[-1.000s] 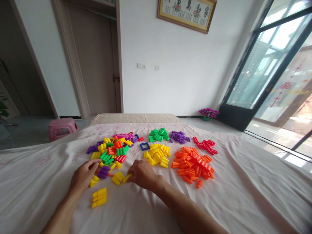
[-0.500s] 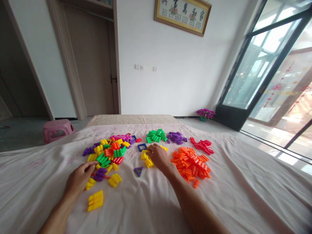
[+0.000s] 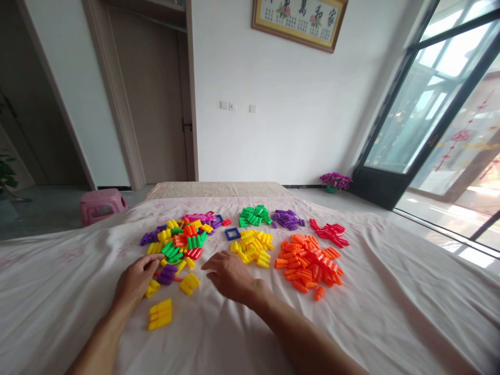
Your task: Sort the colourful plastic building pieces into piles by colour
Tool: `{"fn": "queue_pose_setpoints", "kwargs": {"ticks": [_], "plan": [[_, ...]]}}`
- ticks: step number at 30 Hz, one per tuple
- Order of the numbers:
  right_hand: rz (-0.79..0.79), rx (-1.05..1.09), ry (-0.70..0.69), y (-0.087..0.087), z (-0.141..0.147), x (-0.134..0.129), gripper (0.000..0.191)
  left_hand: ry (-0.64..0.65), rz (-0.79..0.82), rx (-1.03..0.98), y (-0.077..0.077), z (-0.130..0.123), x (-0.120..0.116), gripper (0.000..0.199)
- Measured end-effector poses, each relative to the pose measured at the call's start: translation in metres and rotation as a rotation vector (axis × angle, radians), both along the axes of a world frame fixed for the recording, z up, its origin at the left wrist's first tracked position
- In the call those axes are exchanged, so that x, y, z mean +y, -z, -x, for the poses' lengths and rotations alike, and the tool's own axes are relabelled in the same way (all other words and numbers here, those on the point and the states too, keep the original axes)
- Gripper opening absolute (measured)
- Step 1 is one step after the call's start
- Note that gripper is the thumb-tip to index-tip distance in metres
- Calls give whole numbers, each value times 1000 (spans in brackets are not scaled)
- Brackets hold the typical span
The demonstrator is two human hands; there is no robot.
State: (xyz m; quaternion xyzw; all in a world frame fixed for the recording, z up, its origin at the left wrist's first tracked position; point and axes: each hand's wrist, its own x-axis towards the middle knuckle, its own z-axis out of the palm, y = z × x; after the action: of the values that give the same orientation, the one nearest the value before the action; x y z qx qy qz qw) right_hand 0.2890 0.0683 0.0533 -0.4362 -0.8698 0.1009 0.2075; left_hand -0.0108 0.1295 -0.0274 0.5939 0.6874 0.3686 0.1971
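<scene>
My left hand [image 3: 136,279] rests at the near left edge of a mixed pile of plastic building blocks [image 3: 180,240]. Its thumb and index finger are drawn together there; what they hold, if anything, is hidden. Close by lie purple blocks [image 3: 167,274] and a yellow joined block [image 3: 189,284]. Over the cloth between that pile and the yellow blocks [image 3: 255,247] is my right hand [image 3: 228,276], palm down. Its fingers point left and are apart, with nothing visible in them. Nearer me sits a separate yellow block group [image 3: 160,314].
Orange blocks [image 3: 310,263] are heaped at the right. Green blocks [image 3: 254,216], purple blocks [image 3: 288,219] and red blocks [image 3: 330,232] lie farther back. A blue square frame [image 3: 232,234] is beside the yellow heap. Wrinkled pale cloth [image 3: 375,307] covers the surface.
My right hand has moved from the yellow heap toward me and left, uncovering that heap. The purple triangle is now out of sight. My left hand stays by the mixed pile; the view shifted slightly.
</scene>
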Motion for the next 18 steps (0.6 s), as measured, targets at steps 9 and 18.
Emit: {"fn": "queue_pose_setpoints", "kwargs": {"ticks": [9, 18], "plan": [[-61, -92, -179, 35, 37, -6, 45, -9, 53, 9, -6, -3, -3, 42], [-61, -37, 37, 25, 11, 3, 48, 7, 15, 4, -2, 1, 0, 39]]}}
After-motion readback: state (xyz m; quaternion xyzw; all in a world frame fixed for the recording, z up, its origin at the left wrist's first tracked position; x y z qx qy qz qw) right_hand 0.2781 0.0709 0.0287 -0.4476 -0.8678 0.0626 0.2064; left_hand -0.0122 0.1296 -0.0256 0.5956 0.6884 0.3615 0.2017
